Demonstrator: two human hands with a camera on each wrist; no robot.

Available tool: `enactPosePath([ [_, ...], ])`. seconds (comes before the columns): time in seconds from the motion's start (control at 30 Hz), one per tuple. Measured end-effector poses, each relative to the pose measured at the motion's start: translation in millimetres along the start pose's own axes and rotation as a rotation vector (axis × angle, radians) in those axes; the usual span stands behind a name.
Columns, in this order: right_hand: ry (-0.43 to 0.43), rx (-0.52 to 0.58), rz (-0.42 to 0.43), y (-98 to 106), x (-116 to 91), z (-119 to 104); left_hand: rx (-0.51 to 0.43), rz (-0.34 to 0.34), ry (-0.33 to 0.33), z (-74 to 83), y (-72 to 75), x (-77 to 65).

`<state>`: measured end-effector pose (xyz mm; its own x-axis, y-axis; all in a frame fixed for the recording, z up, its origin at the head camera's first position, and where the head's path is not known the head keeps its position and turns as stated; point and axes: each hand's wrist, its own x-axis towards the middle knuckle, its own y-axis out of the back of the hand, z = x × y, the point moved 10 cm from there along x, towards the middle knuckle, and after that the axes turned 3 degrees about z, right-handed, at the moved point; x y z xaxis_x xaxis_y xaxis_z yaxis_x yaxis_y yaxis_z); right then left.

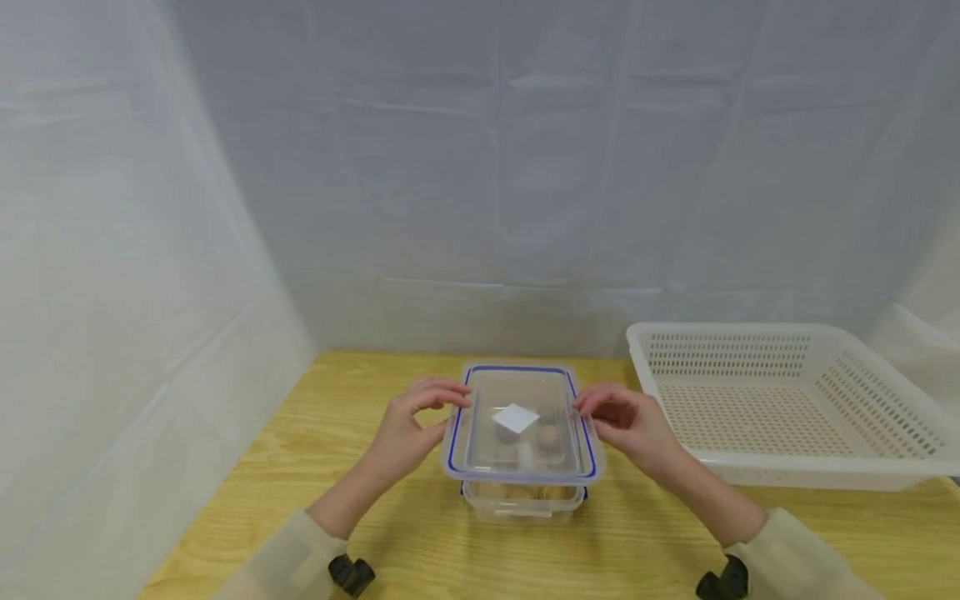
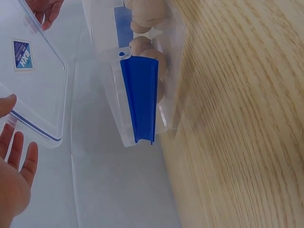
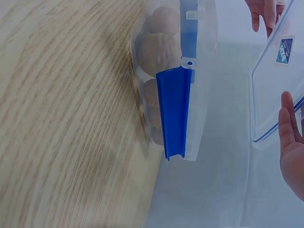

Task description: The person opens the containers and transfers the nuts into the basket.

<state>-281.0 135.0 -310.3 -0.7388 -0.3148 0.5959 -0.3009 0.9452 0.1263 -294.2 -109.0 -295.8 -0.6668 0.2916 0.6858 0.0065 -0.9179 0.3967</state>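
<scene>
1. Lid [image 1: 525, 448], clear with a blue seal line round its rim, is held level-looking in the head view, directly over the container [image 1: 525, 505] and between the two hands.
2. The container, see-through plastic, stands on the wooden table [image 1: 360, 533]. In it lie several light-brown rounded pieces [image 3: 160, 53], packed side by side; their exact number cannot be told.
3. The left hand [image 1: 408, 425] pinches the lid's left edge, thumb on one side and fingers on the other.
4. The right hand [image 1: 633, 429] grips the opposite edge, its fingertips bent over the rim in the head view.
5. To the right of the container, well apart from it, sits a white basket [image 1: 757, 475] with slotted walls and a perforated floor; only the head view shows it.
6. From above, lid and container overlap, so the space between them is hard to judge; both wrist views show a plain gap, the lid raised off the container's rim.
7. The wrist views also show blue clasps [image 2: 141, 99] hanging outward on the container's sides, of which the head view gives only small blue tips.
8. The label [image 1: 516, 418] on the lid looks like a plain white diamond from the head, while both wrist views show blue print on it.
</scene>
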Motion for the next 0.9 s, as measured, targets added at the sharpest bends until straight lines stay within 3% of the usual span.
enactPosePath([
  [0.2,-0.047,0.024,0.013,-0.4,-1.5,-0.4,0.010,-0.004,-0.007,-0.4,-1.5,-1.6],
  [0.5,0.003,0.104,-0.017,-3.1,-0.1,-4.8,0.018,-0.009,0.003,-3.1,-4.1,-3.3],
  [0.9,-0.023,0.059,0.005,-2.3,-0.4,-1.8,0.056,-0.022,0.002,0.6,-5.0,-1.4],
])
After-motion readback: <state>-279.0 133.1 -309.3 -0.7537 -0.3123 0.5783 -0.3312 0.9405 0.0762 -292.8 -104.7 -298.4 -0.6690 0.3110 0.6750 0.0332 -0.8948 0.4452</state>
